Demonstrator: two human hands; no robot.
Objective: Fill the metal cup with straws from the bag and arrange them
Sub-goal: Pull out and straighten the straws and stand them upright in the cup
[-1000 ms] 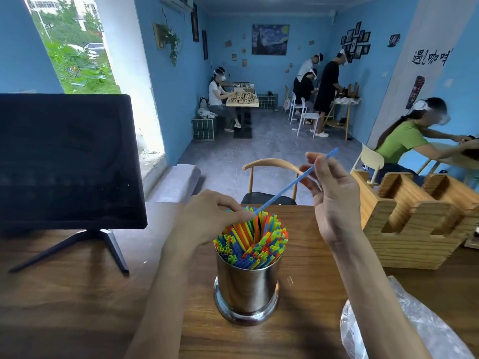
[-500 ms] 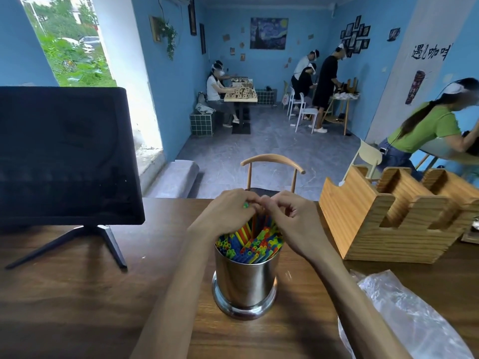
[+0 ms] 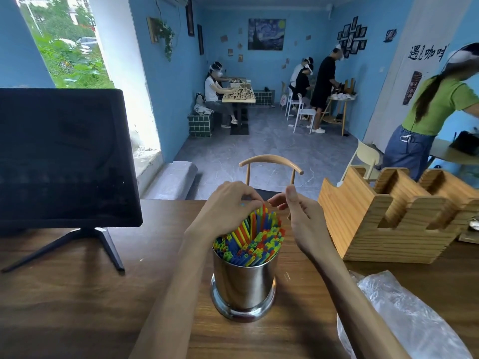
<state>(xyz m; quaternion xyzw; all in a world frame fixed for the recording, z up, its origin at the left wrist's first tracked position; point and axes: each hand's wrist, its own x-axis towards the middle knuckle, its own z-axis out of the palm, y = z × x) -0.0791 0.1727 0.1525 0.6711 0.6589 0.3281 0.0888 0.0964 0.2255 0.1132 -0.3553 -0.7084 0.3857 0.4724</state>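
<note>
The counter (image 3: 77,294) is a dark wooden top carrying, from largest to smallest, a black monitor (image 3: 64,156) on a tripod stand at the left, a slotted wooden holder (image 3: 383,224) at the right, a crumpled clear plastic bag (image 3: 404,317) at the near right, and the metal cup (image 3: 243,288) at centre.

The cup stands upright and is densely packed with coloured straws (image 3: 248,242) (blue, green, yellow, red, orange). Their tops sit unevenly; a cluster at the far side rises above the rest. No straws are discernible in the bag, so filling appears complete and the step in hand is judged to be arrangement.

The left hand (image 3: 228,208) curls over the far-left part of the bundle, its grip closed around the tall straw tips. The right hand (image 3: 300,216) hovers just beside the bundle, fingers loosely bent and apart, holding nothing.

To perform the step well, the left hand should keep the bundle gathered while the right presses the raised tips down lightly and evenly. Side force should be avoided, since thin straws kink easily and the cup could tip.
</note>
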